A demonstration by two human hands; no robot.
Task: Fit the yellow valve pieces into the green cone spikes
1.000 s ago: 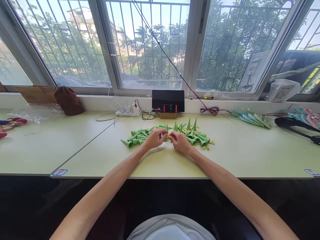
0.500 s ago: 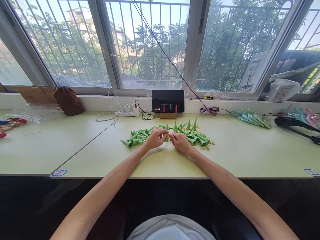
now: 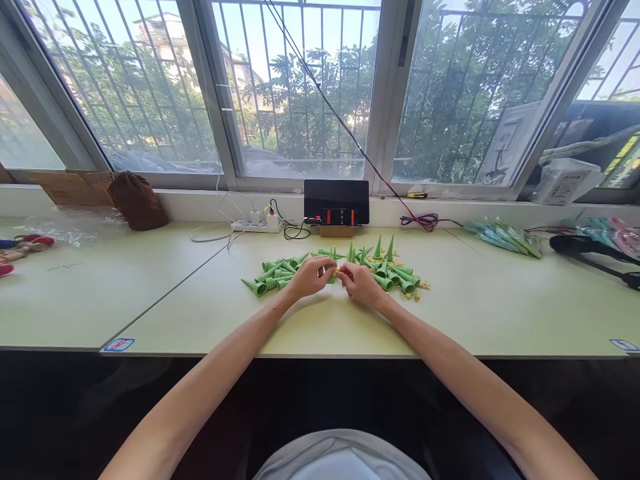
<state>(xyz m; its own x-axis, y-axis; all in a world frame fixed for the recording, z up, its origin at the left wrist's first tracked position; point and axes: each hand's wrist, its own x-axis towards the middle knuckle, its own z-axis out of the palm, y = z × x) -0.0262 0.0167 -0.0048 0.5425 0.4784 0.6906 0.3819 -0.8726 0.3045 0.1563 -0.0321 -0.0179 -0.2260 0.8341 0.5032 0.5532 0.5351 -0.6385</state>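
Observation:
My left hand [image 3: 311, 277] is closed around a green cone [image 3: 331, 279] that stands point up, partly hidden by the fingers. Close beside it, my right hand [image 3: 361, 283] has its thumb and fingers pinched at a small yellow piece [image 3: 337, 271] against the cone's side. Loose green cones [image 3: 280, 273] lie in a heap left of my hands. More cones [image 3: 395, 275] lie to the right, and a few stand upright behind, one of them a pointed cone [image 3: 389, 250]. Small yellow pieces [image 3: 424, 285] are scattered round the right-hand heap.
A dark tablet [image 3: 336, 193] stands at the back with a phone [image 3: 340, 217] before it. A power strip [image 3: 255, 223] with cables is left of these. A brown pouch [image 3: 137, 201] stands further left. Bagged green items [image 3: 505, 237] and a black strap [image 3: 590, 250] lie on the right.
My right fingertips have shifted slightly, and a yellow piece now shows between the hands. My left hand stays nearly still at the cone.

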